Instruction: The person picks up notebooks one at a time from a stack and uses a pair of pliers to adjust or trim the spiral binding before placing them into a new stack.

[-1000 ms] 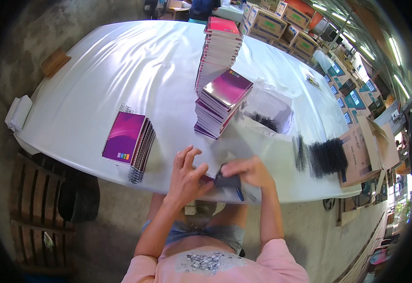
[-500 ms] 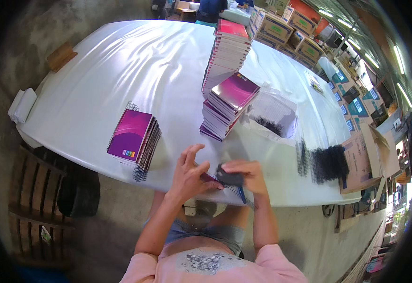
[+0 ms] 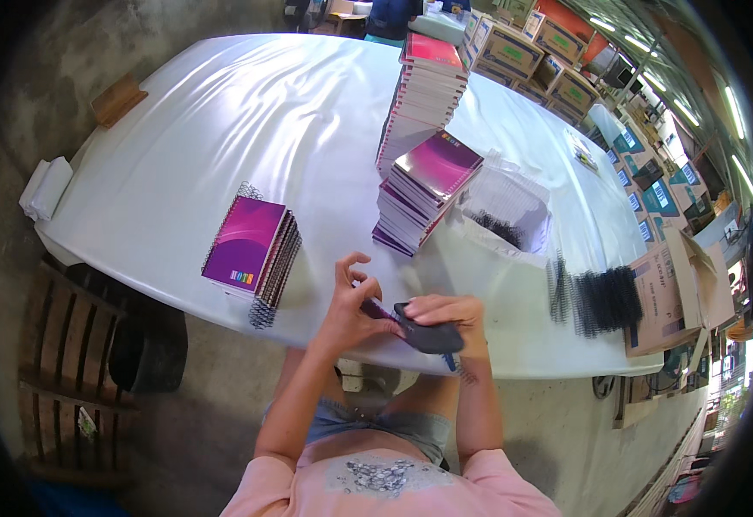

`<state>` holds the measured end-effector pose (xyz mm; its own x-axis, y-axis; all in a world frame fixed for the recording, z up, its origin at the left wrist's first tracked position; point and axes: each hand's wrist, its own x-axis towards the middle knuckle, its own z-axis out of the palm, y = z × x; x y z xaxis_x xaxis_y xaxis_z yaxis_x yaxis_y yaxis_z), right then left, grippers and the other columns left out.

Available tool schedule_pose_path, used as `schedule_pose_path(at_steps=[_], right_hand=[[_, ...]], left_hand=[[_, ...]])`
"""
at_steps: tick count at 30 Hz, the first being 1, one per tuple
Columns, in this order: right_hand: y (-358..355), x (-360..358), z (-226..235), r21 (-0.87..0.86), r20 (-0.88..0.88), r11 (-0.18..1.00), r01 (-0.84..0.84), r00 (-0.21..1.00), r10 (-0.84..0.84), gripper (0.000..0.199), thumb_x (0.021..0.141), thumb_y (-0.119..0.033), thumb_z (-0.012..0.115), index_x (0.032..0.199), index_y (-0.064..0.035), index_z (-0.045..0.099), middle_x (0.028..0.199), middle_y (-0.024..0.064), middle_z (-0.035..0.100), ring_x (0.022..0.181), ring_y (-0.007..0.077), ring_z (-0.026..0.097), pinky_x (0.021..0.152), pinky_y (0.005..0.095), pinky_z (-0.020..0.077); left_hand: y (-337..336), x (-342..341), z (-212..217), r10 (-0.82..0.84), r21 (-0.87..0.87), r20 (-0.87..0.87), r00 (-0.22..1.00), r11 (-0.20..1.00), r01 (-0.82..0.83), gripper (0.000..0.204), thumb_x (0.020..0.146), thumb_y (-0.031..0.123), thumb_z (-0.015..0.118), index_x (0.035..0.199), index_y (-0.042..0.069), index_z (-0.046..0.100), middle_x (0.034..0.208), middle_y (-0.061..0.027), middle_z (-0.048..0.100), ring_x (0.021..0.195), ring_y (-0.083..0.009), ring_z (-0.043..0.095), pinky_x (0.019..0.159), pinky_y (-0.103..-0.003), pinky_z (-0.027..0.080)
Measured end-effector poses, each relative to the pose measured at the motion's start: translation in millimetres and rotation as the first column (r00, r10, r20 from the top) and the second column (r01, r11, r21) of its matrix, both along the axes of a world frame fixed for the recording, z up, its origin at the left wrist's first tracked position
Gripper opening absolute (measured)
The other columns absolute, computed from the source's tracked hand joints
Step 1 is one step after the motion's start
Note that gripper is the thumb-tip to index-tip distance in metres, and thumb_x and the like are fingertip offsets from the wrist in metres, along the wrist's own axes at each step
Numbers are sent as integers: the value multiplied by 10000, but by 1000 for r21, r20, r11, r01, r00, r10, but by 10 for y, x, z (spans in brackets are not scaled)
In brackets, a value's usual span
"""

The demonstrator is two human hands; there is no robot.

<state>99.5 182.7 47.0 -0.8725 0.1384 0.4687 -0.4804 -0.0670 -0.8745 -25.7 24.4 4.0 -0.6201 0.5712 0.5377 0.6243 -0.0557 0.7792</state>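
Note:
At the table's near edge, my left hand (image 3: 351, 308) pinches a purple notebook (image 3: 378, 310) between thumb and fingers, its forefinger raised and curled. My right hand (image 3: 452, 315) is closed over a black, rounded, flattish object (image 3: 431, 338) pressed up against the notebook; its exact kind cannot be made out. Below that object a bit of blue and a wire coil (image 3: 465, 372) stick out beside my right wrist. Left of my hands lies a stack of spiral notebooks (image 3: 245, 245) with purple covers. Ahead of them stands a pile of purple notebooks (image 3: 432, 177).
A taller notebook stack (image 3: 428, 95) rises behind the pile. To the right, an open white wrapper (image 3: 527, 233) holds black coils, and more black coils (image 3: 607, 302) lie near a cardboard box (image 3: 661, 297). A wooden chair (image 3: 75, 379) stands at lower left.
The black object in my right hand has turned and shows its broad side, hiding more of the coil. My left hand keeps its pinch on the notebook. The view has shifted slightly.

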Motion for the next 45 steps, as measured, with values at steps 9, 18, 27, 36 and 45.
schedule_pose_path(at_steps=[9,18,27,36,45], right_hand=[[39,-68,-50,310,120,944,114,980,-158,329,699,148,553,946,-3,710,963,157,693,902,247,669,838,319,505],[345,33,-123,778,-17,410,477,667,-745,391,699,99,540,1017,-67,693,997,109,687,956,270,642,825,323,493],[-376,-6,520,921,-85,271,279,824,-559,339,757,-207,710,1061,-92,616,982,74,635,932,277,601,911,409,388],[-505,-41,81,908,-72,289,303,793,-605,160,812,-244,667,894,-107,656,865,46,654,871,209,607,906,469,336],[-718,-93,128,888,-91,246,390,670,-737,180,768,-260,676,807,-84,682,724,45,653,752,205,618,886,416,334]], left_hand=[[-4,4,-106,20,51,12,1000,998,-21,547,436,258,928,709,42,506,1190,-108,353,734,-200,431,657,-323,450],[-6,83,-40,1,26,9,1000,1000,-1,513,505,232,914,744,41,502,1154,-120,354,734,-211,447,642,-341,460],[-74,247,-248,272,4,-201,941,961,-277,635,551,195,897,952,47,428,1095,-169,316,782,-285,456,662,-392,448],[1,276,-248,217,9,-113,970,976,-217,574,565,100,849,946,52,422,1060,-170,339,792,-301,464,674,-406,440],[25,298,-276,223,72,-64,973,973,-219,573,564,118,838,917,48,393,978,-169,352,901,-314,405,743,-397,402]])
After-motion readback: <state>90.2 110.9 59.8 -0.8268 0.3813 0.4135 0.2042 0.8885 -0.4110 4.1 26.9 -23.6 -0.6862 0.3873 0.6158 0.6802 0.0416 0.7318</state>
